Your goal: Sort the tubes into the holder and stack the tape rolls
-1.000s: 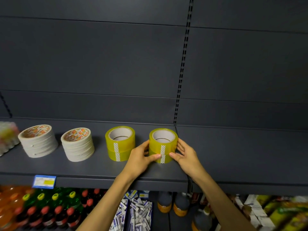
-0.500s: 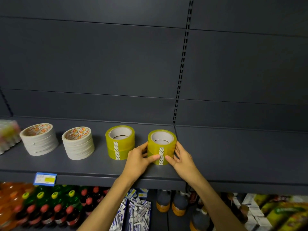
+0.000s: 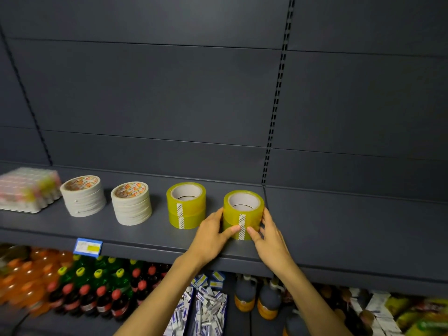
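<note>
Across the middle of the frame ran the dark grey shelf (image 3: 339, 226), its panelled back wall (image 3: 157, 93) filling the whole upper half. Below the shelf edge, at lower left, stood rows of bottles (image 3: 80, 289) with red, yellow and orange caps, and near the bottom centre sat trays of small white packets (image 3: 206, 309). At the far left of the shelf lay a blurred wrapped pack (image 3: 26, 190). To its right stood two stacks of white tape rolls (image 3: 83, 196) — the second stack (image 3: 131, 204) just beside the first. Right of those stood a stack of two yellow tape rolls (image 3: 186, 205), upright and untouched. Further right, centre frame, was the yellow stack I was holding (image 3: 243, 212), two rolls resting on the shelf close to its front edge. My left hand (image 3: 212, 235) curled round its left side, thumb on the front by the white strip; my right hand (image 3: 269, 236) wrapped the right side — both clasped on it. A small blue price tag (image 3: 87, 247) hung on the shelf lip at left.
</note>
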